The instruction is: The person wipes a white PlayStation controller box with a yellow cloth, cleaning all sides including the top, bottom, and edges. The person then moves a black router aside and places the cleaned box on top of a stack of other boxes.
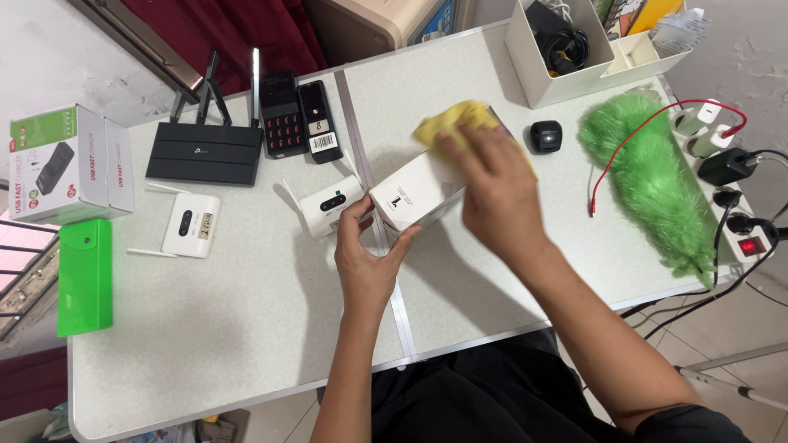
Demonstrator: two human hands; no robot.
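My left hand (pixel 365 254) grips the near end of a white rectangular box (pixel 414 193) and holds it on the white table (pixel 246 312). My right hand (pixel 492 184) presses a yellow cloth (pixel 451 123) onto the far top of that box. The cloth is partly hidden under my fingers. A small white router (pixel 328 205) with thin antennas lies just left of the box.
A black router (pixel 205 152), a black keypad device (pixel 281 115) and a black handset (pixel 318 121) lie at the back. Left: white boxes (pixel 70 164), a green case (pixel 84 276), another white router (pixel 191 224). Right: green duster (pixel 652 180), power strip (pixel 730 193), white organiser (pixel 558 53), small black device (pixel 545 135).
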